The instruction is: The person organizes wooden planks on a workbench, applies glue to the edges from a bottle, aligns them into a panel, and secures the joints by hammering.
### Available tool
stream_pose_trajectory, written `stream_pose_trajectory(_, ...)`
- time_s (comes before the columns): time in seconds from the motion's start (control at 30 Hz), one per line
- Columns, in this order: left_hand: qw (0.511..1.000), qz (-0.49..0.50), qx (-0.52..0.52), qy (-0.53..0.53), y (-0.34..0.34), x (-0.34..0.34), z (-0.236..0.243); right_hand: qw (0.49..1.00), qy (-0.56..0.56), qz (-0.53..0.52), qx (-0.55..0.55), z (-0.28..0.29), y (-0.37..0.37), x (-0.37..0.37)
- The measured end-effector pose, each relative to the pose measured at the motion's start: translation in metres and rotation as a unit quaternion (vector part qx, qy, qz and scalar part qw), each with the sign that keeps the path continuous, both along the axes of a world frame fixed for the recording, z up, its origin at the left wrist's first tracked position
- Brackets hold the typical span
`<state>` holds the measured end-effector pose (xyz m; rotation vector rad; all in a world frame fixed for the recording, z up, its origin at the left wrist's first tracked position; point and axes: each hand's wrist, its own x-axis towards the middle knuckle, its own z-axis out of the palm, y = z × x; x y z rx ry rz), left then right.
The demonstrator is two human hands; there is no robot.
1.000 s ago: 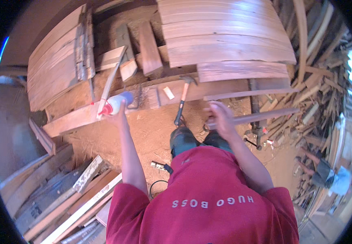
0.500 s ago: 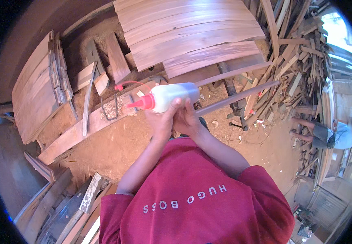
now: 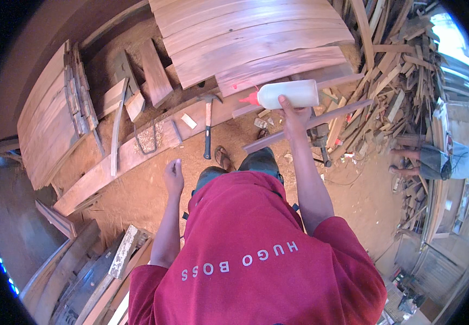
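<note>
R hand (image 3: 296, 116) clamped on white btl (image 3: 298, 91), sideways | L hand (image 3: 173, 180) curled, well left of btl

Left arm (image 3: 166, 235): forearm directed forward, slight inward angle, wrist (image 3: 174, 196) nearly straight. Left hand (image 3: 174, 177): raised in front of the body, fingers (image 3: 170, 170) curled toward the palm. Right arm (image 3: 310, 179): reaches farther forward than the left, forearm angled slightly inward. Right hand (image 3: 295, 119): closed in a grip, thumb (image 3: 283, 101) extended forward. The two hands are well apart.
</note>
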<state>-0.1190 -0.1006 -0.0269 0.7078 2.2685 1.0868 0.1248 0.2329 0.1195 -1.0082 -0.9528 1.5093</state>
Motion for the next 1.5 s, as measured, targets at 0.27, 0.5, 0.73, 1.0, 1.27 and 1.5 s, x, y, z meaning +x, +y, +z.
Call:
stream_pose_trajectory(0.27,0.973,0.162,-0.106,-0.124,-0.124,0.006,-0.081,0.972,-0.2,0.012,0.122,-0.022,-0.018,-0.006)
stream_pose_trajectory(0.5,0.973,0.144,-0.099,-0.152,-0.116,0.019,-0.074,0.983,-0.151,-0.006,0.107,-0.007,-0.03,-0.018)
stream_pose_trajectory(0.73,0.973,0.119,-0.084,-0.181,-0.083,0.007,-0.065,0.965,-0.223,0.028,0.139,-0.019,-0.028,-0.013)
stream_pose_trajectory(1.0,0.975,0.114,-0.057,-0.184,-0.077,0.014,-0.07,0.961,-0.227,0.027,0.157,-0.026,-0.027,-0.01)
stream_pose_trajectory(1.27,0.967,0.123,-0.09,-0.204,-0.097,0.018,-0.078,0.978,-0.17,0.007,0.123,-0.022,-0.023,-0.006)
stream_pose_trajectory(1.5,0.972,0.119,-0.078,-0.187,-0.086,0.023,-0.074,0.97,-0.192,-0.013,0.147,-0.023,-0.003,0.014)
